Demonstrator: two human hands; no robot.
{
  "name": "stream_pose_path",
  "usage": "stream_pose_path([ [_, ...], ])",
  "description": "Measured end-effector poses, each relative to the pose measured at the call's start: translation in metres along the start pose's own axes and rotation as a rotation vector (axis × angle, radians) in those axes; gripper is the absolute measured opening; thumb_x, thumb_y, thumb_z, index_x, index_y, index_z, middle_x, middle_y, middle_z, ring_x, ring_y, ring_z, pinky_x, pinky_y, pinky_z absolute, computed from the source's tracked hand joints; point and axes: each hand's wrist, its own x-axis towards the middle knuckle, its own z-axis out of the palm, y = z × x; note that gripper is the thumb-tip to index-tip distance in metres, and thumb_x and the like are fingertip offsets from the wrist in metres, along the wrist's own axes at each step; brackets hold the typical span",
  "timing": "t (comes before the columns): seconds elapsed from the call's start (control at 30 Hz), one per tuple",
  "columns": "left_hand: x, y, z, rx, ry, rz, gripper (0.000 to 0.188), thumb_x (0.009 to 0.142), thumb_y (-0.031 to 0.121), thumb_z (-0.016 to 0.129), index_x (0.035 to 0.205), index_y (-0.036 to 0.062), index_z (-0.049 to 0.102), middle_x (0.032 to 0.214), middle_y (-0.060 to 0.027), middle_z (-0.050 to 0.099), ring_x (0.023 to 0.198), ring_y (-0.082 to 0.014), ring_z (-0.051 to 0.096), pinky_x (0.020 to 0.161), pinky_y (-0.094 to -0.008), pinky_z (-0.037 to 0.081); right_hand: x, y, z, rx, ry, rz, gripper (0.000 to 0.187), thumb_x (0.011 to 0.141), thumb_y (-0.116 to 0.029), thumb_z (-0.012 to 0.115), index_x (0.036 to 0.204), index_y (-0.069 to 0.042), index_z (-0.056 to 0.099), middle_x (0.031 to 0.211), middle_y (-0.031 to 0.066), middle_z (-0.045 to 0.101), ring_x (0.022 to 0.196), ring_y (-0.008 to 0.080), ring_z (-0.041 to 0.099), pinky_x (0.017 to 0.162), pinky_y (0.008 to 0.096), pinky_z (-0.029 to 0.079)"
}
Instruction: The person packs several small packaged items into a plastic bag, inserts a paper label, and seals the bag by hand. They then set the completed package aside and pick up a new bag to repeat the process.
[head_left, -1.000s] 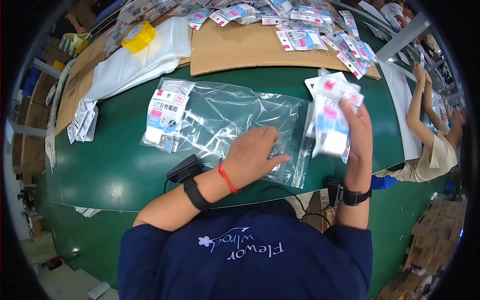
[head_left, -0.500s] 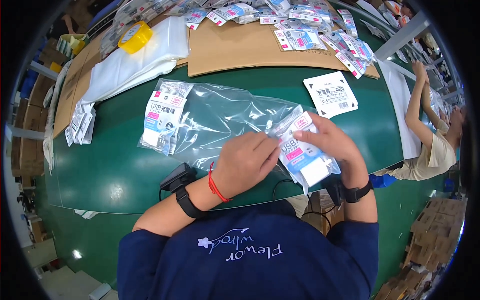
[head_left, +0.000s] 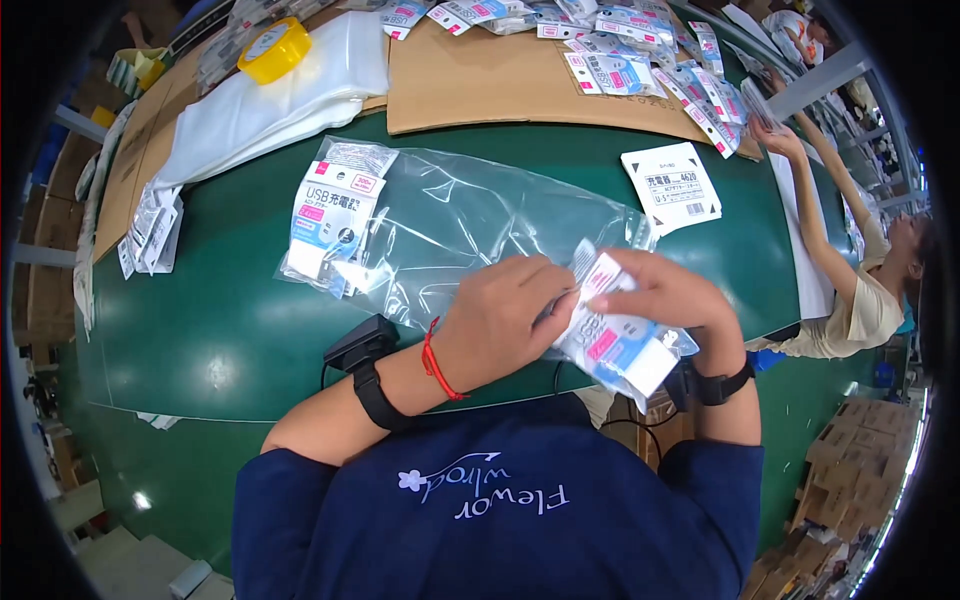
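Note:
A charger packet (head_left: 628,352), a clear sleeve with a white, pink and blue card and a white block, is tilted in front of me. My right hand (head_left: 672,292) grips its upper right side, thumb across the card. My left hand (head_left: 508,308) is closed at the packet's upper left edge, its fingertips partly hidden. Behind my hands a large clear plastic bag (head_left: 470,200) lies flat on the green table, its right end close to the held packet. At the bag's left end are similar charger packets (head_left: 328,220), overlapping.
White printed labels (head_left: 672,187) lie stacked at the right. Cardboard (head_left: 480,88) at the back bears many charger packets (head_left: 615,72). Yellow tape (head_left: 274,52) rests on folded clear bags (head_left: 265,115). More labels (head_left: 152,235) sit far left. A co-worker (head_left: 850,290) reaches in at right.
The held packet has tilted and moved slightly down and right, with both hands shifting along. The co-worker's arms have stretched toward the back packets and a hand now holds something.

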Motion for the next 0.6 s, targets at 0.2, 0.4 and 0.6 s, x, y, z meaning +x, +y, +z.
stream_pose_path([
  [0.2,-0.005,0.006,0.0,0.116,-0.034,0.077,0.012,0.076,0.006,0.067,0.085,0.0047,0.059,0.075,-0.0082,0.057,0.064,-0.0245,0.057,0.054,-0.0349,0.045,0.031,0.02,0.015,0.291,-0.024,-0.101,0.04,0.087,-0.019,0.067,0.121,-0.002,0.055,0.107,0.0048,0.063,0.094,0.0117,0.056,0.083,0.0274,0.046],
  [0.4,-0.008,0.021,-0.009,0.241,-0.128,0.153,0.014,0.074,0.006,0.063,0.086,0.0044,0.057,0.077,-0.0065,0.051,0.068,-0.0219,0.055,0.056,-0.0329,0.045,0.039,0.006,0.014,0.241,-0.012,0.001,0.041,0.088,-0.021,0.066,0.122,-0.002,0.054,0.107,0.0054,0.064,0.096,0.0121,0.057,0.084,0.0285,0.047],
  [0.6,-0.011,0.025,-0.008,0.295,-0.182,0.178,0.014,0.073,0.009,0.057,0.086,0.0033,0.055,0.077,-0.0061,0.048,0.069,-0.02,0.053,0.059,-0.0305,0.045,0.058,0.029,0.018,0.385,-0.087,-0.206,0.053,0.088,-0.018,0.065,0.134,-0.001,0.046,0.121,0.0097,0.059,0.107,0.0171,0.058,0.094,0.0308,0.046],
])
